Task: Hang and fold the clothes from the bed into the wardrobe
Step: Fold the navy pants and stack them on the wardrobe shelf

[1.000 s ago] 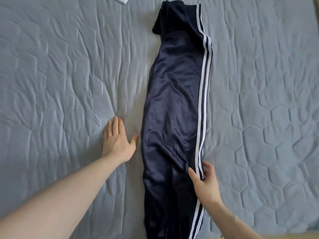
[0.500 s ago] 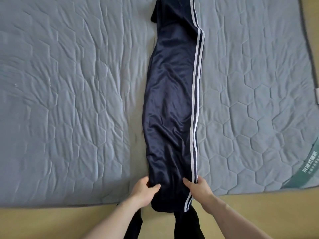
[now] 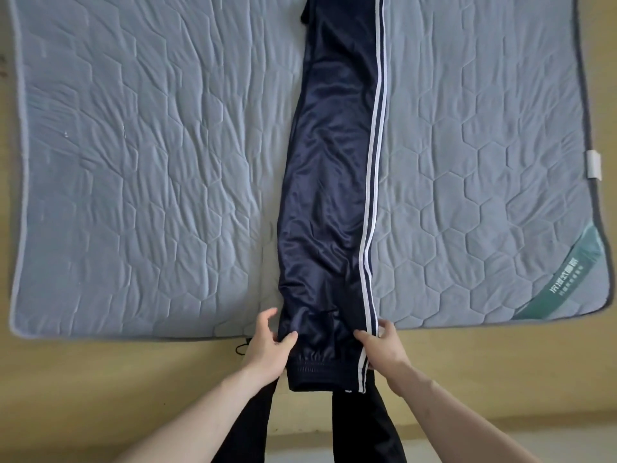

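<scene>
Dark navy track pants (image 3: 329, 182) with white side stripes lie folded lengthwise down the middle of the grey quilted bed (image 3: 150, 168), their elastic cuff end hanging over the near edge. My left hand (image 3: 267, 345) pinches the cuff end's left side, thumb on top of the fabric. On the striped right side, my right hand (image 3: 384, 349) grips the same end, thumb on top. The far end of the pants runs out of view at the top.
The near edge of the mattress (image 3: 133, 332) meets a yellowish floor (image 3: 100, 396). A green label corner (image 3: 564, 279) sits at the mattress's right front, a white tag (image 3: 594, 165) on its right side. My dark-trousered legs (image 3: 364, 429) stand below the cuffs.
My view pulled back toward the foot of the bed. Both hands slid down from the pants' middle to the cuff end and took hold of it at either side.
</scene>
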